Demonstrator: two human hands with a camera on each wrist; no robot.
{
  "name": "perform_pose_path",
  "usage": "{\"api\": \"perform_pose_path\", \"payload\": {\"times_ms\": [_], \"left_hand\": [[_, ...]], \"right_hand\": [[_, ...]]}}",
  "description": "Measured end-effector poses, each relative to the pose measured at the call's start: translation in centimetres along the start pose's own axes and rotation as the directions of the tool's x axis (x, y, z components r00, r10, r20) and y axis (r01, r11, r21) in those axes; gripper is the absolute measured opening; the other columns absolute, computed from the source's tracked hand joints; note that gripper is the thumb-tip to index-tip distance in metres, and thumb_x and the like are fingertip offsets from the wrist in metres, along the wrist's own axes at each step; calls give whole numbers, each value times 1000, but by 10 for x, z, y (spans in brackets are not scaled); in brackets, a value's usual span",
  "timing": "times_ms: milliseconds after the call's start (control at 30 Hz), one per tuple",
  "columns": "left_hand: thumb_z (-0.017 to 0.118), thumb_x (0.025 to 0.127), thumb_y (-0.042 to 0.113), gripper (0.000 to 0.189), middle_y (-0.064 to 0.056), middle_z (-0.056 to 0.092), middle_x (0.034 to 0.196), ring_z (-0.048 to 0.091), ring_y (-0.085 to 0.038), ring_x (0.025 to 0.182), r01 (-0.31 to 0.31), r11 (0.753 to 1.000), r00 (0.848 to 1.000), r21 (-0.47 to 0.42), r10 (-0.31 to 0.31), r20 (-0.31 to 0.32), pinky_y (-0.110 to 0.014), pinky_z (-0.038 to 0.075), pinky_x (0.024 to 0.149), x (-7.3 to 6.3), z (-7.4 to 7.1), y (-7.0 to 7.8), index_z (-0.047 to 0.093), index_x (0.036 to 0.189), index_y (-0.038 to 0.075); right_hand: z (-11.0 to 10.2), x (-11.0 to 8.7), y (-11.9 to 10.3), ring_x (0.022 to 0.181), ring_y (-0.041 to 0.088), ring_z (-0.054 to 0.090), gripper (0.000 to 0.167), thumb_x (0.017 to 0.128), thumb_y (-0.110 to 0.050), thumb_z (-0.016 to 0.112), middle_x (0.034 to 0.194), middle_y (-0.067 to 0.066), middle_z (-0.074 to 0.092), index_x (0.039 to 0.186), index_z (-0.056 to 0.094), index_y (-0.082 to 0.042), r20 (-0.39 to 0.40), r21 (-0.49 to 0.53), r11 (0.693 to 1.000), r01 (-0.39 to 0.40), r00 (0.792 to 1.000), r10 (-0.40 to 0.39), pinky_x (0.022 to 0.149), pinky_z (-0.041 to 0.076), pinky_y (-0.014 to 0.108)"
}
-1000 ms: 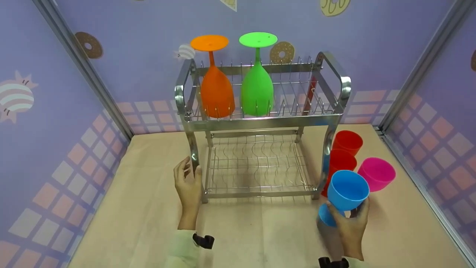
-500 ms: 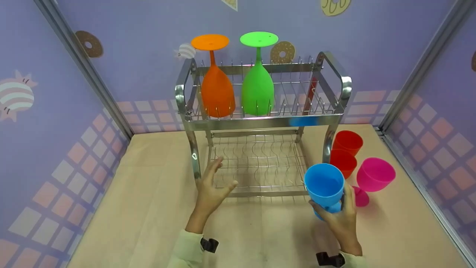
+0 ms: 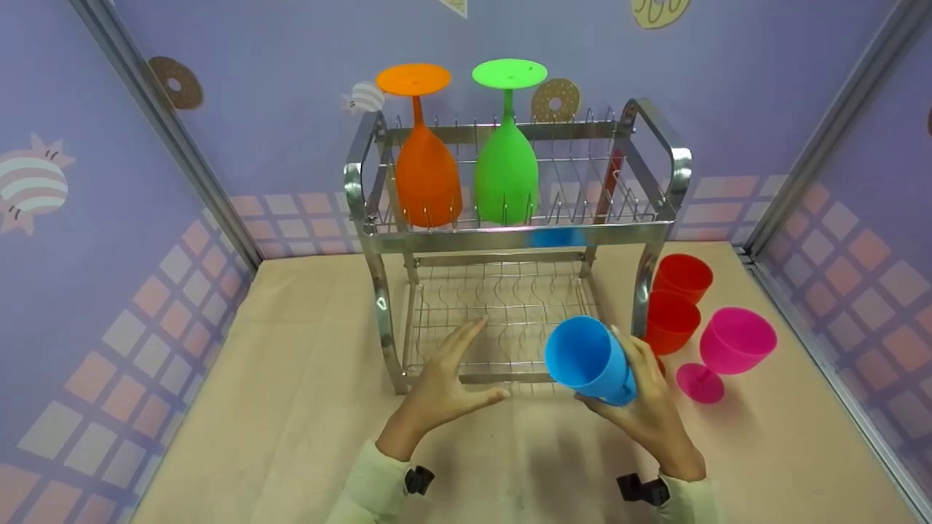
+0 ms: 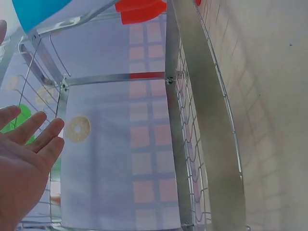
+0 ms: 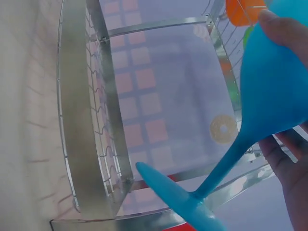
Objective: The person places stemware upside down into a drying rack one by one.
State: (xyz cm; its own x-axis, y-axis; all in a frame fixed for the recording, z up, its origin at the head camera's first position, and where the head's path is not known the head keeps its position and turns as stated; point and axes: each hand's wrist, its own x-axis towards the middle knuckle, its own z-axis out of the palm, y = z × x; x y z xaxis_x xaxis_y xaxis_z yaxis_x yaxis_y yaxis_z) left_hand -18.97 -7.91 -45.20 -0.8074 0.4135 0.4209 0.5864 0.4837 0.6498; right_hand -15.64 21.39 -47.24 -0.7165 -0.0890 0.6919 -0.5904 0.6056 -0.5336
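Note:
A blue goblet (image 3: 582,355) is gripped round its bowl by my right hand (image 3: 644,404), in front of the rack's lower right. Its mouth tips toward the left in the head view; the right wrist view shows its stem and foot (image 5: 185,204). My left hand (image 3: 444,389) hovers before the lower tier with fingers spread, touching nothing, apart from the goblet. On the upper tier of the metal dish rack (image 3: 510,239), an orange goblet (image 3: 428,178) and a green goblet (image 3: 507,175) stand upside down, side by side.
Right of the rack stand two red goblets (image 3: 671,320) close together and a pink goblet (image 3: 737,342). The lower wire tier (image 3: 502,298) lies behind my hands. Patterned walls (image 3: 291,109) enclose the table (image 3: 306,327) at the back and sides.
My right hand has carried the blue goblet leftward and tilted it from upright. My left hand has left the rack's left leg and moved right, its fingers spreading.

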Motion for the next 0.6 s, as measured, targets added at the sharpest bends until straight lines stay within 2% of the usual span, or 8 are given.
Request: {"api": "perform_pose_path", "payload": {"times_ms": [67,167,267,433,600], "left_hand": [[81,73,46,98,-8,33,155,32,-35,141,-15,1000,999,16,15,30,-61,35,106,0,1,3,27,152,23],[82,72,44,102,-6,31,156,32,-33,142,-41,999,997,28,39,74,-60,37,106,2,2,8,23,153,26],[82,71,49,105,-2,28,158,30,-30,143,-61,998,992,35,56,115,-59,37,106,4,4,12,19,154,29],[78,71,58,107,0,28,158,29,-29,144,-113,992,982,56,103,160,-59,36,108,8,6,17,19,154,26],[77,70,59,108,-3,30,157,33,-30,142,-145,988,975,53,134,179,-55,39,106,9,6,22,20,154,23]], "right_hand": [[1,3,-1,119,33,51,101,53,-8,94,130,19,52,141,44,-3,42,-4,999,32,999,-32,87,52,59],[3,7,-4,117,40,52,99,54,-11,94,129,20,52,140,46,-5,99,-25,998,59,993,-57,86,52,60],[7,10,-7,116,44,52,98,53,-13,95,129,22,51,138,46,-4,142,-51,995,85,987,-77,85,52,59],[14,14,-12,116,42,54,97,55,-16,94,129,20,51,138,46,-7,202,-71,986,150,970,-133,88,51,60],[19,18,-16,117,40,54,98,54,-17,94,130,18,51,139,46,-7,259,-103,967,234,945,-201,90,52,56]]}}
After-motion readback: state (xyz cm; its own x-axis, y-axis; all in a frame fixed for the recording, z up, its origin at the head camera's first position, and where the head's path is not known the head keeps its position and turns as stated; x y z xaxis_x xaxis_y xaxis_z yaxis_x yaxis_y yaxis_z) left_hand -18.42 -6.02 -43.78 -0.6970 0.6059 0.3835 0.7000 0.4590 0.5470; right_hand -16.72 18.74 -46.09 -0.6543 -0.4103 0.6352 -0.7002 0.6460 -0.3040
